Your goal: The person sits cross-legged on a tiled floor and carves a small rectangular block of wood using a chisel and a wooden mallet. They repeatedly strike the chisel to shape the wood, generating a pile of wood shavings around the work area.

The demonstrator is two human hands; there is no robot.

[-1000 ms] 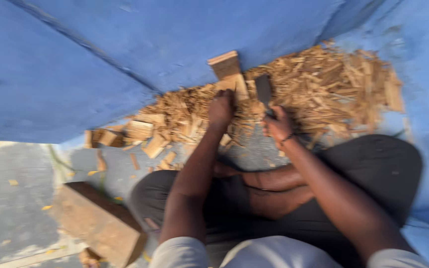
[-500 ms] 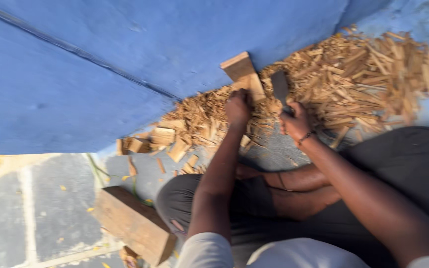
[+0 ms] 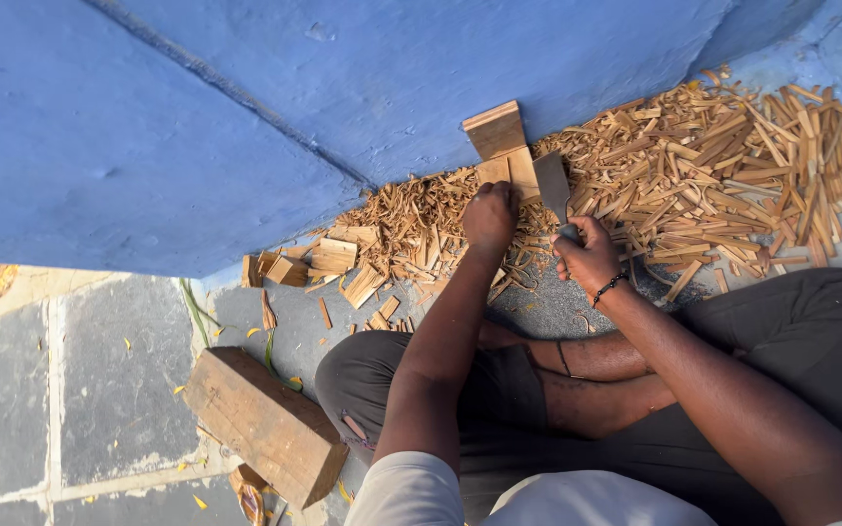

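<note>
Wood block, long axis upright against the blue wall, steadied by closed left hand; right hand grips chopping blade, pointing wallward beside it.

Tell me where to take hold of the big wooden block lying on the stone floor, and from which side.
Grip the wooden block across its narrow width, near the middle of its length, coming down from above. It lies flat on the stone floor with its broad top face up and both long sides showing free, apart from the left hand and right hand, which are busy at the upright wood piece.
</note>
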